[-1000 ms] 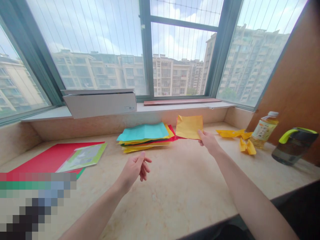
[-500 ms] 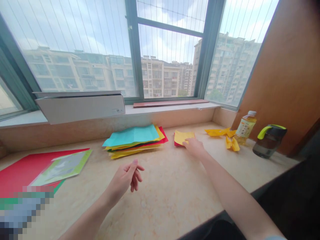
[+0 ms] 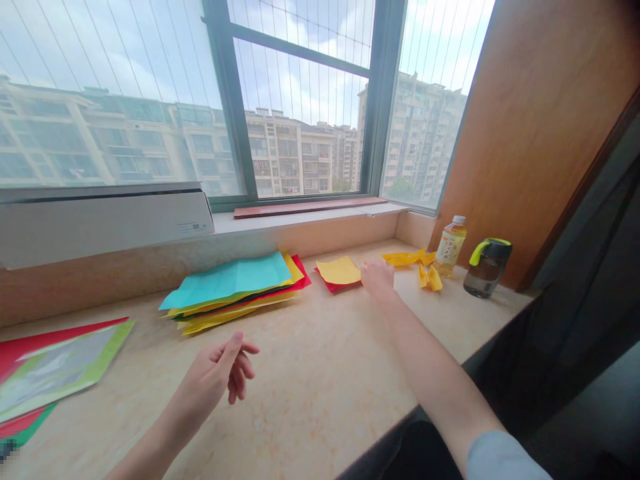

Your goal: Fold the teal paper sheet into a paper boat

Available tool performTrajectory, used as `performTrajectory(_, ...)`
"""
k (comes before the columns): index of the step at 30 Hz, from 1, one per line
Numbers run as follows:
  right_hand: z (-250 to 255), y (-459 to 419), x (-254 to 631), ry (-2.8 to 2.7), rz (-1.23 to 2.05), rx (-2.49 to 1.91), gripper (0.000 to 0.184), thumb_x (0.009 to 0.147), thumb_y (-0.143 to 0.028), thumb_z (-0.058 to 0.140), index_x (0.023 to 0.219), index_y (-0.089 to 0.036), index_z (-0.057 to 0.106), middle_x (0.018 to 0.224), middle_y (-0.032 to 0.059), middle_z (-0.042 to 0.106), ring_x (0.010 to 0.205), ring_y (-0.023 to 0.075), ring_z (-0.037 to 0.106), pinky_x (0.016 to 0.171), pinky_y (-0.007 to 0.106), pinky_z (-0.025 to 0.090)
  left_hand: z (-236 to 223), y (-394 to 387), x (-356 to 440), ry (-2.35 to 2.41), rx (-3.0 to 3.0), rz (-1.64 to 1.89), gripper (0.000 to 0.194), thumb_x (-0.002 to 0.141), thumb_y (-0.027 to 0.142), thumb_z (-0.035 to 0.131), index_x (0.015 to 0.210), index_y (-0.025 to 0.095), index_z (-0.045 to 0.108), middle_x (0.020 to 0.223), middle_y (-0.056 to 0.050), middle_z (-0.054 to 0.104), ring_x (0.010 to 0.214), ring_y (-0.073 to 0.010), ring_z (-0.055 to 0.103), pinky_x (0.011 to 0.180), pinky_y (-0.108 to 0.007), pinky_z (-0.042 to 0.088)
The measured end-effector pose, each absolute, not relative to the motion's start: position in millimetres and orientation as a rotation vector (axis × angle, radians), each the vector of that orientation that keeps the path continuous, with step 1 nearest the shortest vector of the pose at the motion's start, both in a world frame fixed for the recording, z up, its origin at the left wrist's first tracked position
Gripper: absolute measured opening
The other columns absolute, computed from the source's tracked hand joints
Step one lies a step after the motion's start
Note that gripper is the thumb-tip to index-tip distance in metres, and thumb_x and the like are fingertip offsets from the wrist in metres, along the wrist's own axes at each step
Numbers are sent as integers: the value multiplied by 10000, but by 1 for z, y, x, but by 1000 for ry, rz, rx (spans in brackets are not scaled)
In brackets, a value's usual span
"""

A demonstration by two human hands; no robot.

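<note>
Above the stone-topped counter, my left hand hovers with loosely curled fingers somewhat apart, holding nothing. My right hand stretches out to the right edge of a small stack of yellow and red paper squares. Its fingers are hidden behind the hand and slightly blurred, so whether they hold anything cannot be told. Just beyond it lie folded orange paper pieces, and nearer the bottle another orange folded paper. A taller pile of coloured paper, light blue on top, lies ahead of my left hand.
To the right stand a drink bottle with yellow liquid and a dark water bottle with a green strap. Red sheets and a green-edged packet lie at left. A long white box rests on the window sill.
My right hand has moved off the top of the small stack to its right side. The view has turned right, and my left hand keeps its loose pose.
</note>
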State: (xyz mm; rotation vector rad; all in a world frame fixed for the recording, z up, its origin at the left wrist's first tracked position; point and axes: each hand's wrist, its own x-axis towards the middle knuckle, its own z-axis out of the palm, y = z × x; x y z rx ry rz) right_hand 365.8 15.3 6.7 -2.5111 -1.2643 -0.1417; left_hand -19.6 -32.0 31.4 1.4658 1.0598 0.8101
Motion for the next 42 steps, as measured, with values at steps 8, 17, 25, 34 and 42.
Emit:
performTrajectory(8,-4,-8,426,-550,-210,-2704,505,858,-140,407,1311,5,576,1498,365,301,1397,495,244,980,772,181,29,-34,-19,1048,1479,806,582,775,715,555,782,140,649,521,-1,602,360,-143,563,328,-227,387)
performTrajectory(17,-4,-12,432,-554,-72,-2590,354,818,-134,490,1076,-87,729,1192,288,621,1195,423,500,975,661,283,27,-34,-21,1035,1473,797,565,804,688,536,783,134,644,528,-5,599,362,-139,564,331,-216,375)
performTrajectory(25,39,-11,368,-959,-183,-2082,396,910,-180,422,1223,-149,663,1309,159,616,1188,297,547,1040,462,341,19,-35,-19,998,1543,779,517,834,634,536,816,130,651,549,-5,606,409,-127,566,367,-207,380)
performTrajectory(34,13,-17,234,-1350,797,-1147,392,837,-367,647,1170,-163,686,989,87,742,868,217,691,794,355,536,18,-32,-19,985,1632,914,514,811,464,660,1202,134,610,988,-113,704,897,-230,666,698,-316,550)
performTrajectory(42,2,-52,181,-1406,1563,-651,329,860,-484,672,1033,-205,662,971,55,698,886,186,661,831,344,508,21,-43,-16,601,1405,861,617,752,387,790,1278,179,544,1198,-125,662,1083,-275,632,897,-361,503)
